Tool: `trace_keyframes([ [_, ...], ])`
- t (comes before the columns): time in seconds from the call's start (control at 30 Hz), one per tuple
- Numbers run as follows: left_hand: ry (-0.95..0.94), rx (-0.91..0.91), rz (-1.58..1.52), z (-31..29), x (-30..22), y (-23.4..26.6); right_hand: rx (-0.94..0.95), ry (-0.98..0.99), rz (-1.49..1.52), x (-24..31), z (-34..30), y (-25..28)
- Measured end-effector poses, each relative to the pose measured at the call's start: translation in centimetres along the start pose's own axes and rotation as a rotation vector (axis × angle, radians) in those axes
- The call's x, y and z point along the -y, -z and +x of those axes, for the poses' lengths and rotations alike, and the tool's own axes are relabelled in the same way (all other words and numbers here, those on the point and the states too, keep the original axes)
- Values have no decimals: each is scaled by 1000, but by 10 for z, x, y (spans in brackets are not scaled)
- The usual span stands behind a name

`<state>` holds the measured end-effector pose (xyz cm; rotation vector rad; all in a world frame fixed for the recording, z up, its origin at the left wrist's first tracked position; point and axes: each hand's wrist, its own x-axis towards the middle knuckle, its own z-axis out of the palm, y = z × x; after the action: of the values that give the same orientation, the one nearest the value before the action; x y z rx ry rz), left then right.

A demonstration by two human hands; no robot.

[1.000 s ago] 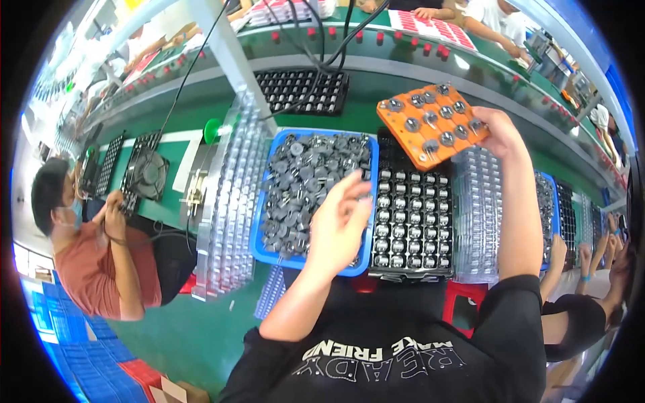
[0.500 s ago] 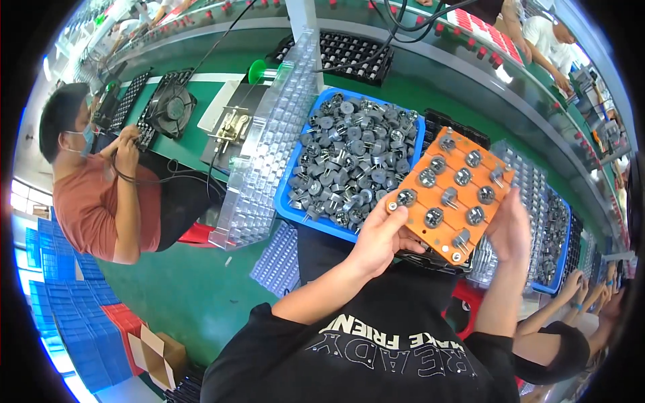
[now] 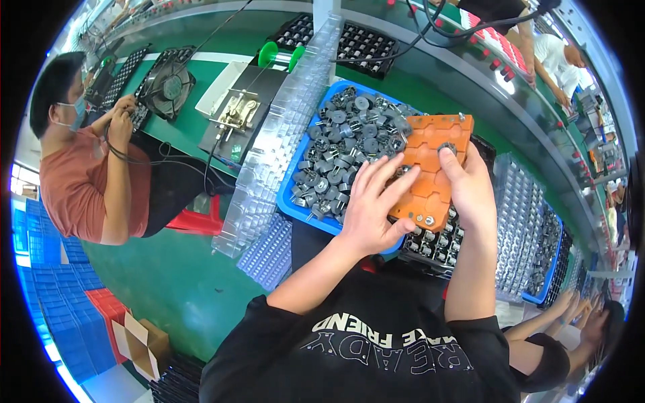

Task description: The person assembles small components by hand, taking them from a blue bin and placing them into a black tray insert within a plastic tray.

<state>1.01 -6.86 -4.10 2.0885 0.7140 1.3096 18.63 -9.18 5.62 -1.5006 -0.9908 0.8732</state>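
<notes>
An orange fixture plate (image 3: 430, 195) with rows of shallow recesses is tilted above the right side of a blue bin (image 3: 301, 213). My right hand (image 3: 476, 198) grips its right edge, the thumb lying over a small round dark part (image 3: 446, 147) on its face. My left hand (image 3: 366, 211) lies with fingers stretched out along the plate's left side. Another dark part (image 3: 402, 172) shows by those fingertips; whether they touch it I cannot tell. Grey round components with metal pins (image 3: 336, 151) are heaped in the bin. Most recesses in view hold no part.
A black tray (image 3: 437, 247) of small metal-topped parts lies below the plate. Clear plastic trays (image 3: 275, 134) lean left of the bin; more clear trays (image 3: 519, 218) and another blue bin (image 3: 537, 295) are at right. A seated co-worker (image 3: 91, 168) handles a cable at left.
The plate has tilted and now shows mostly bare recesses where several parts sat. My left hand has let go of its corner and spread over its left side; my right hand has gripped the right edge.
</notes>
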Motion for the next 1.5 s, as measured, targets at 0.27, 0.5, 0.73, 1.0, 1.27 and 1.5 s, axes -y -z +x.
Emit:
trace_keyframes([
  [0.27,141,-158,82,1,0,-6,56,-28,85,6,-3,15],
  [0.5,141,-72,336,5,-3,-8,-6,16,-79,28,-12,30],
  [0.73,154,-5,495,7,-8,-11,-159,-48,-48,9,-22,91],
  [1.0,146,74,515,-16,-10,32,-122,-296,12,22,31,155],
  [1.27,198,84,652,-23,2,37,-497,-212,326,-72,309,229],
  [1.5,150,92,673,-22,5,32,-514,-43,562,-190,470,225],
])
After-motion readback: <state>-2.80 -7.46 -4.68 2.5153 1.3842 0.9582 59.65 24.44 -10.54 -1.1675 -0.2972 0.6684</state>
